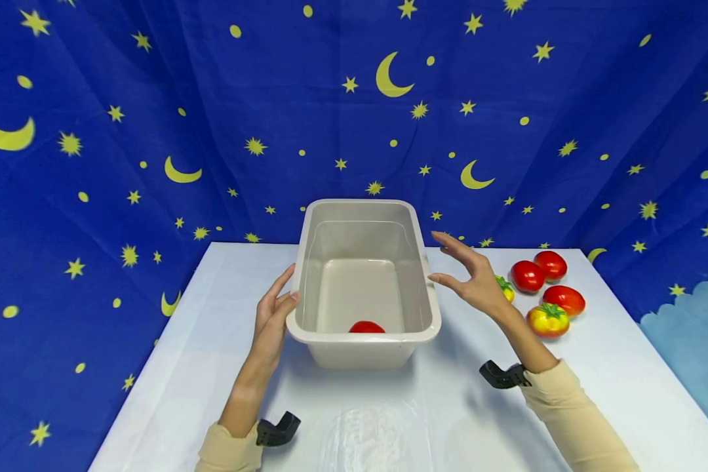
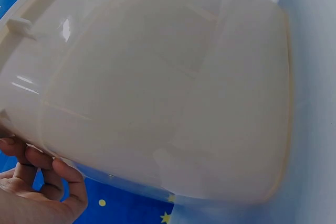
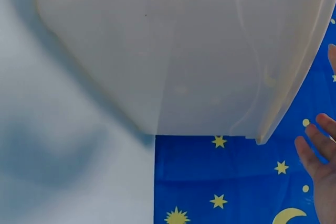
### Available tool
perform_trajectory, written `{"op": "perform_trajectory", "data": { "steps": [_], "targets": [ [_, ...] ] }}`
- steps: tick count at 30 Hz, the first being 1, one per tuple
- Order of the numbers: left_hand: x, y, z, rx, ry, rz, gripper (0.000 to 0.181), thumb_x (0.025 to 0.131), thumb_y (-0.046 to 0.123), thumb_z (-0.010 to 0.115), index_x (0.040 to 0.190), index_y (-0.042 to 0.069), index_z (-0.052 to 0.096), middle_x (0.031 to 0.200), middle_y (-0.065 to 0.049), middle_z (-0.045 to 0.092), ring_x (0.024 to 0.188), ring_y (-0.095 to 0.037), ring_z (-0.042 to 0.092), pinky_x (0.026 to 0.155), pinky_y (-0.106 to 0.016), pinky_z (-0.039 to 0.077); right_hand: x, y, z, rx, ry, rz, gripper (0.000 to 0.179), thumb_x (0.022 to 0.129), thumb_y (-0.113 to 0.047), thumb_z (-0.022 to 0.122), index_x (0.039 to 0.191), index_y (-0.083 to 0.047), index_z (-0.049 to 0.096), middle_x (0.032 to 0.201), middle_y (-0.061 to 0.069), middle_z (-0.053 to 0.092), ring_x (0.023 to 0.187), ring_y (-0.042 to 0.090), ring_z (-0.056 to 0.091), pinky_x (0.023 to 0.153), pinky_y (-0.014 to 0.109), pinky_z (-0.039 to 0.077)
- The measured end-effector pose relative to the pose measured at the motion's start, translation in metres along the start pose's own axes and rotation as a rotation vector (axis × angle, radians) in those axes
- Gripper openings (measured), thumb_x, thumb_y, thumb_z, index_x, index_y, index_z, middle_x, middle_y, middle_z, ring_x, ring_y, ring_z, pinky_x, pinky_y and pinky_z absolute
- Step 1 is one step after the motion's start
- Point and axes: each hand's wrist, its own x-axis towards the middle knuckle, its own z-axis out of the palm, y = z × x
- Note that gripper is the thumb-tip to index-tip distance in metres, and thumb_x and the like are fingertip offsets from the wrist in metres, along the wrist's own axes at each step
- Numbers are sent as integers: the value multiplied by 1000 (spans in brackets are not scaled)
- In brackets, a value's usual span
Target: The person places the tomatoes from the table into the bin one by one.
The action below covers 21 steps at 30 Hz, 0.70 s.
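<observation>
A grey plastic bin (image 1: 362, 354) stands in the middle of the white table, its mouth facing up toward the head camera. A round red item (image 1: 367, 327) lies inside, mostly hidden by the near rim. My left hand (image 1: 271, 318) grips the bin's left rim, thumb on top; the left wrist view shows curled fingers (image 2: 67, 174) at the edge of the bin's wall (image 2: 157, 77). On the other side, my right hand (image 1: 474, 278) is beside the right rim, fingers spread and holding nothing. In the right wrist view its fingers (image 3: 310, 153) are apart from the bin.
To the right on the table (image 1: 478, 426) lie several glossy red tomato-like fruits (image 1: 528, 276) and a yellow-red fruit with a green leafy top (image 1: 548, 320). Another yellow one (image 1: 509, 294) is partly hidden behind my right hand. A blue star-patterned cloth (image 1: 330, 118) hangs behind the table.
</observation>
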Motion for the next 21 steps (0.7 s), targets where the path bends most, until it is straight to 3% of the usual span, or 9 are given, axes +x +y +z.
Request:
{"op": "perform_trajectory", "data": {
  "steps": [10,14,18,21],
  "targets": [
    [1,0,0,10,-16,7,54,98,7,48,150,12,37,102,9,74,93,-11,70,82,-25,54,-10,7,-15,-9,36,65,69,81,1,75,144,-5,47,147,15,49,136,27,45,107,16,36],
    [1,1,1,11,-9,1,54,98,7,48,150,13,38,102,10,74,94,-11,70,82,-25,55,-16,9,-23,-77,40,78,69,81,-3,76,144,-7,47,147,13,49,136,26,45,107,15,35],
    [1,1,1,11,-4,-5,54,98,7,49,150,13,37,101,10,74,92,-10,70,81,-25,54,-22,12,-30,-72,61,108,70,80,-1,77,144,-8,48,147,12,49,136,19,46,106,15,36],
    [1,1,1,11,-1,-8,54,98,7,48,150,12,37,100,10,74,91,-10,70,81,-25,54,-27,15,-34,-70,69,138,70,81,-3,76,144,-10,48,148,11,48,136,20,46,106,16,37]
  ]
}}
